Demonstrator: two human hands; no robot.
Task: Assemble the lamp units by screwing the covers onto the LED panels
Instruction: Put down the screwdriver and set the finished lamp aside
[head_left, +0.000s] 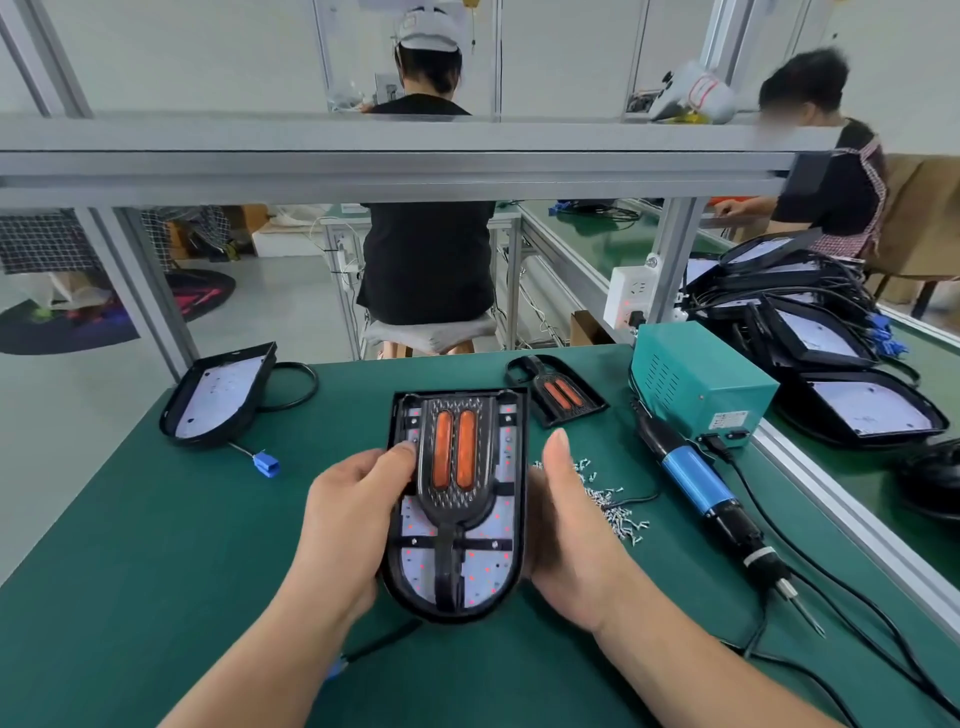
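Both hands are on the one unit here. The LED panel (493, 525), a white board in a black housing dotted with red points, is held between them above the green bench (156, 545). The black cover (457, 501) with two orange strips lies on top of it, running down the middle.

The left hand (353, 514) grips the panel's left edge, with its thumb down on the cover right beside the left orange strip. The right hand (566, 540) cups the right edge. Its fingers are tucked under the housing out of sight and its thumb sticks straight up, touching nothing. A black lead with a blue plug (337, 667) trails out from under the panel by the left forearm.

Just right of the right hand there's a loose pile of small screws (608, 499). Further right the electric screwdriver (696, 483) with the blue grip lies flat, tip pointing back toward the person, and its cable runs to a teal power box (696, 395) beyond it.

Past the right hand's thumb sits a second cover (558, 395), same orange strips. Well off to the left of the left hand lies another bare panel (218, 395) with its own blue connector (266, 464). Far right, beyond the power box, there's a stack of panels (831, 338) with tangled black cables.
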